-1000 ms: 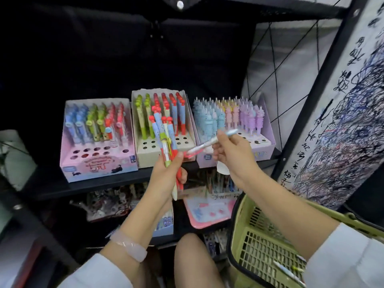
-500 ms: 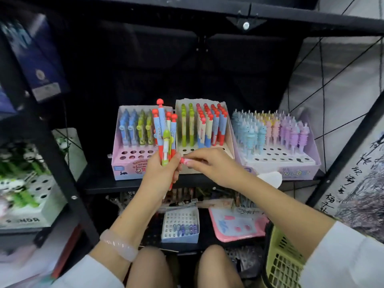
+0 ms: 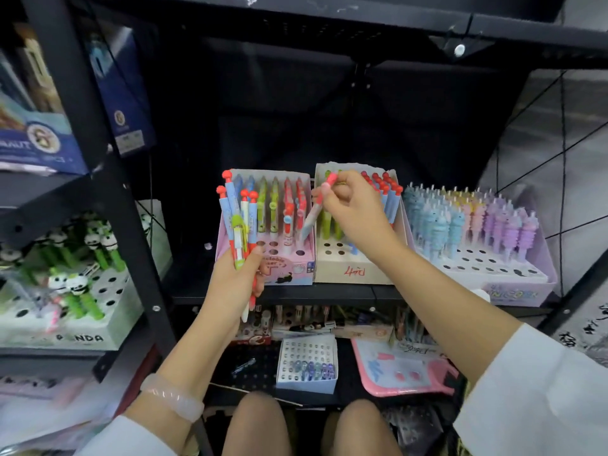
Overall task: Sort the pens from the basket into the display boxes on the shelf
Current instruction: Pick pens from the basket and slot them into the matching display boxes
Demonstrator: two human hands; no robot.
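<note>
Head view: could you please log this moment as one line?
left hand: grips pen bundle | right hand: pinches pink-capped pen, tip over pink display box | pen not yet seated

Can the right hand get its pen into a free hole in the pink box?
Probably yes. The right hand holds the pen tip-down just above the pink box, whose front holes look uncovered.

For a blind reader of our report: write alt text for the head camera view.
The right hand lowers a single pink-capped pen, tip down, toward the pink display box on a black shelf, while the left hand grips a bunch of red-capped pens. A beige box and a lilac box of pens stand to the right.
</note>
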